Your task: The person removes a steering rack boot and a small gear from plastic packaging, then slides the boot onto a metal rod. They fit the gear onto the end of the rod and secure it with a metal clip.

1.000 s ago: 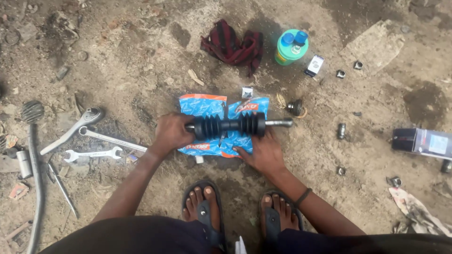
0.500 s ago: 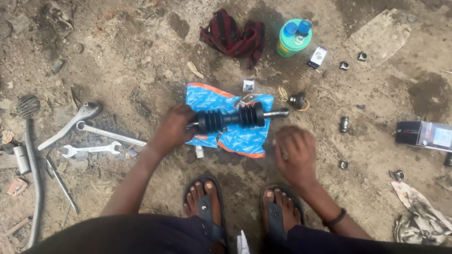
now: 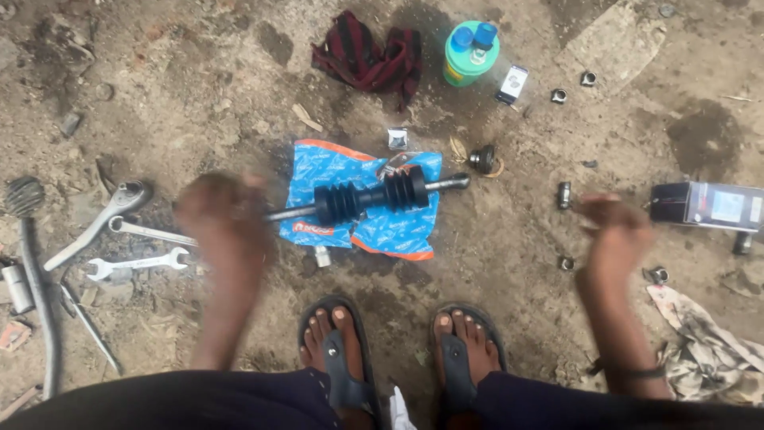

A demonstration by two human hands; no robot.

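Observation:
A metal shaft with two black ribbed rubber boots [image 3: 368, 200] lies on a blue and orange plastic bag [image 3: 382, 227] on the dirt ground. My left hand [image 3: 223, 213] hovers blurred at the shaft's left end, off the boots; whether it touches the rod tip I cannot tell. My right hand [image 3: 617, 231] is out to the right, blurred, fingers loose and empty, close to a dark rectangular box [image 3: 704, 205] and small metal pieces [image 3: 564, 193].
Several wrenches [image 3: 127, 231] and a hose [image 3: 32, 271] lie at the left. A dark red cloth [image 3: 368, 54], a green tub [image 3: 471, 54] and small nuts [image 3: 559, 95] sit at the back. A rag [image 3: 704, 334] is at the right. My sandalled feet [image 3: 398, 350] stand in front.
Both hands have come off the shaft. My left hand slid left off the boot; my right hand swung far out to the right. The shaft stays on the bag.

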